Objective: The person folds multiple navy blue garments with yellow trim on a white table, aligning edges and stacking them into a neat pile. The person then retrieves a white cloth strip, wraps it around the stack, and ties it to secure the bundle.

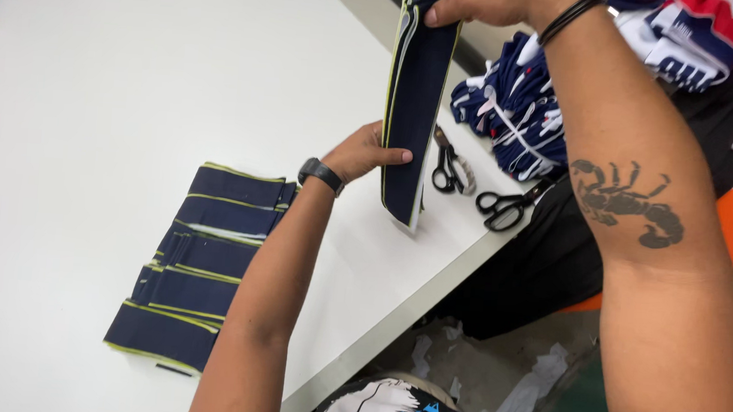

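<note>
A stack of long navy fabric strips with yellow-green edging (415,98) stands on end on the white table (91,83). My right hand (492,1) pinches its top edge. My left hand (366,153) presses against its lower left side, and a black watch sits on that wrist. To the left, several more navy strips with the same edging (199,263) lie fanned out flat on the table.
Two pairs of black-handled scissors (451,165) (508,207) lie by the table's right edge. A tied bundle of navy, white and red cloth pieces (520,105) sits behind them, more red and navy cloth (713,41) beyond. Paper scraps litter the floor (534,390).
</note>
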